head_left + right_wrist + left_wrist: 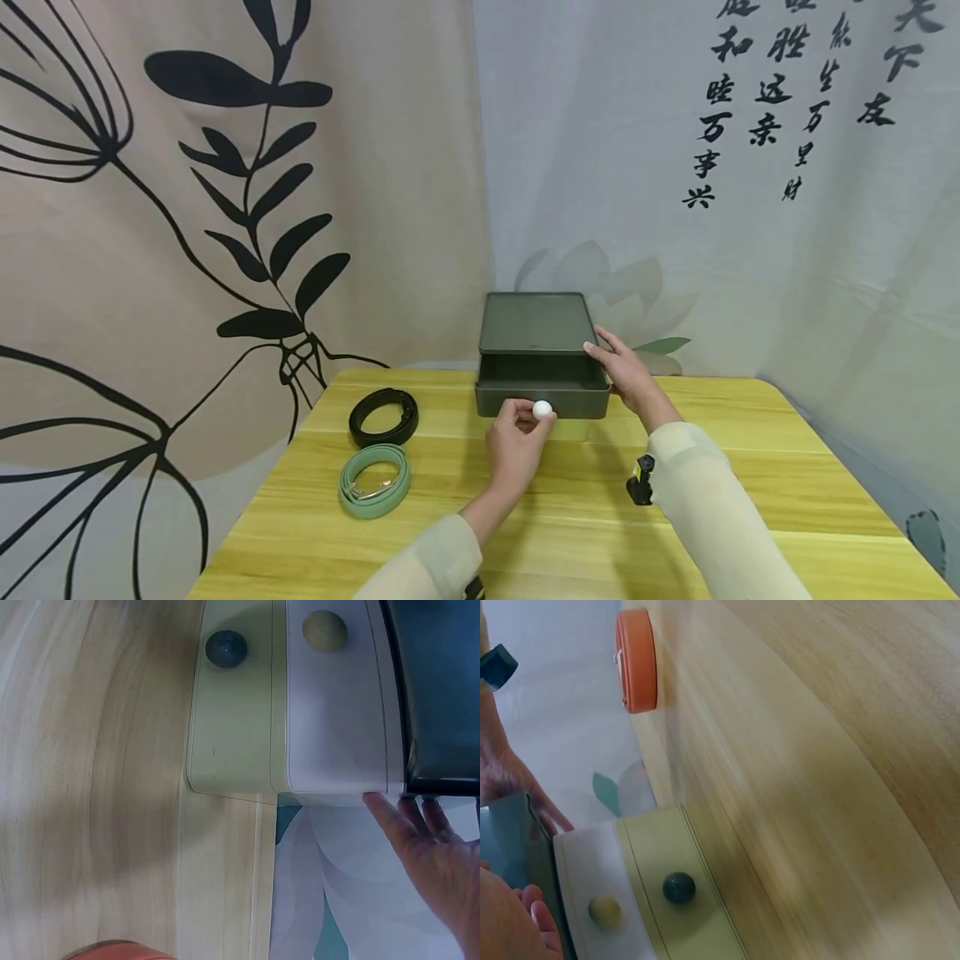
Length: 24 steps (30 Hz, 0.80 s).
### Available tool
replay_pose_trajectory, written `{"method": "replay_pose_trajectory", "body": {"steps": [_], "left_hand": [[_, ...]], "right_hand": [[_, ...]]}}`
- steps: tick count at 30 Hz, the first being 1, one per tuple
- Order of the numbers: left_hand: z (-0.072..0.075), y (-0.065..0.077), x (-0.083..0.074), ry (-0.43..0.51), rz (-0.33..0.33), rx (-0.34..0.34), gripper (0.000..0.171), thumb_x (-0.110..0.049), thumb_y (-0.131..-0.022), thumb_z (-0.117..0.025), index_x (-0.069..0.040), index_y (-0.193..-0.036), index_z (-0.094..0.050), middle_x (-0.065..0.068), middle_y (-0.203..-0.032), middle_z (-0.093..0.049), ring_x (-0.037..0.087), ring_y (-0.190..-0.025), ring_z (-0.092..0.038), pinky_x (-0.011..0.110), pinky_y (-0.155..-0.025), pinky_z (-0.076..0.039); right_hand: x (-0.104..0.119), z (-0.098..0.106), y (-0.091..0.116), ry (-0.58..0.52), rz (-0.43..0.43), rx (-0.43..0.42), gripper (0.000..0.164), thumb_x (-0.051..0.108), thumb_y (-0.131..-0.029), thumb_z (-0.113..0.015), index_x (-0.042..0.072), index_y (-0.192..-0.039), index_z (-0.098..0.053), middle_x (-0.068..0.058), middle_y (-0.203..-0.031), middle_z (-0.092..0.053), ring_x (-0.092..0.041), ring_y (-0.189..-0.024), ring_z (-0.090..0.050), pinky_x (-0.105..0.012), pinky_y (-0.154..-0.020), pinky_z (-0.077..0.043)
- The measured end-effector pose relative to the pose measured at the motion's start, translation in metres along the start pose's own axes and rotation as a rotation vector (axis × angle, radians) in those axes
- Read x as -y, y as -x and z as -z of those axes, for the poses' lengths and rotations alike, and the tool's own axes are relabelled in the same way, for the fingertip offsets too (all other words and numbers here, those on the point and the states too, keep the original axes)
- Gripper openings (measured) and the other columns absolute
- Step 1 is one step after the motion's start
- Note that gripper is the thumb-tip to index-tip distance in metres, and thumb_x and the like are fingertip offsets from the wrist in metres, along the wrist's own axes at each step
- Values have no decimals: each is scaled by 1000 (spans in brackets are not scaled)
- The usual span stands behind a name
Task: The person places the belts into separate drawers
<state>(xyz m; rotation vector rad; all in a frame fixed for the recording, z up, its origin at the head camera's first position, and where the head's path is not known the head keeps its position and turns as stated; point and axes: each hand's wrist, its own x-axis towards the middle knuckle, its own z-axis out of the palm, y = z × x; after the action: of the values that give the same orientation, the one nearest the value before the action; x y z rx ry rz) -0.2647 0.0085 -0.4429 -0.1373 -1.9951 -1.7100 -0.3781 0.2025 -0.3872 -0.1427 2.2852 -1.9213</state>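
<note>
A small drawer cabinet (536, 321) with a dark grey-green top stands at the back of the table. Its top drawer (577, 405) is pulled out toward me, and the visible inside is bare. My left hand (513, 450) pinches the white round knob (542, 409) on that drawer's front between thumb and fingers. Against the cabinet's right side, my right hand (630, 375) rests with fairly straight fingers. Below, the wrist views show a white drawer (337, 712) with a yellowish knob (325, 631) and a pale green drawer (236, 727) with a dark knob (226, 649), both closed.
On the table's left lie a coiled black belt (362, 417) and, in front of it, a coiled green belt (401, 479). An orange coiled belt (639, 660) shows in the left wrist view, near the table edge. A printed curtain (405, 208) hangs behind the table.
</note>
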Motion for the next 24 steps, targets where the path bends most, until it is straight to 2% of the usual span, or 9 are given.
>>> {"method": "replay_pose_trajectory", "body": {"steps": [8, 16, 24], "left_hand": [[4, 4, -4, 19, 3, 10, 26, -18, -83, -83, -9, -97, -64, -3, -84, -67, 10, -73, -63, 24, -65, -54], [6, 7, -4, 29, 9, 17, 25, -18, -83, -83, -9, -96, -63, -3, -85, -66, 11, -74, -63, 24, -65, -54], [6, 10, -6, 22, 25, 13, 25, -17, -81, -84, -10, -95, -64, -4, -83, -66, 10, -73, -63, 24, -63, -53]], "right_hand": [[1, 0, 0, -20, -5, 6, 70, 42, -103, -52, 30, -160, -14, -19, -163, -12, -40, -148, -15, -68, -109, -23], [23, -4, 19, -57, -29, 31, 67, 30, -105, -49, 22, -161, -12, -22, -163, -9, -41, -148, -13, -69, -110, -20], [6, -1, 4, -34, -18, 15, 69, 39, -103, -52, 29, -160, -14, -18, -164, -11, -39, -148, -15, -68, -110, -21]]}}
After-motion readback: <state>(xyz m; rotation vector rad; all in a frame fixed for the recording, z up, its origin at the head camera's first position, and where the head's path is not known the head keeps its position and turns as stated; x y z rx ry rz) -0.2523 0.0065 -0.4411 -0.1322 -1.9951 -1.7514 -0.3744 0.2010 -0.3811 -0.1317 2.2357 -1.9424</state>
